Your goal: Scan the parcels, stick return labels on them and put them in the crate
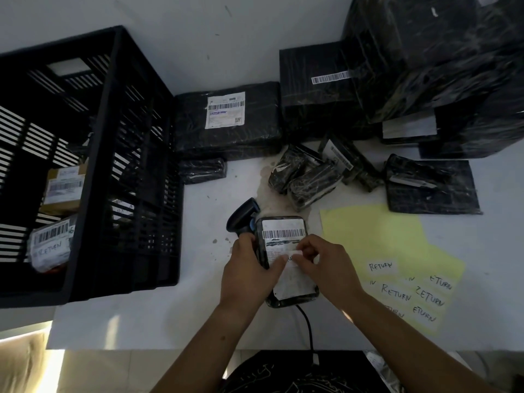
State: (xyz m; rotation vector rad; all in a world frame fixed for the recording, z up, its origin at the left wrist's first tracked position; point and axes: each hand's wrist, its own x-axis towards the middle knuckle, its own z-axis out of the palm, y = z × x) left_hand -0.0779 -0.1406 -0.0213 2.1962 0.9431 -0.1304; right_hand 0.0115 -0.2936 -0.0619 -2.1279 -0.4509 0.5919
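Fingers (pixel 304 249) of your right hand (pixel 326 265) pinch a small white paper return label (pixel 295 254) against the face of the small black plastic-wrapped parcel (pixel 283 232), just below its barcode. Your left hand (pixel 249 268) grips that parcel's left edge, thumb laid on its printed sheet beside the label. The parcel sits over the white table (pixel 198 321) straight before you, its far corner covering the dark handheld scanner (pixel 241 219), whose black cable (pixel 307 324) runs out from under its near end. Just right lies the yellow backing sheet (pixel 382 236) of handwritten RETURN stickers. At left stands the black slatted plastic crate (pixel 136 165), with labelled parcels (pixel 51 245) inside; black-wrapped packages (pixel 326 109) are heaped beyond.
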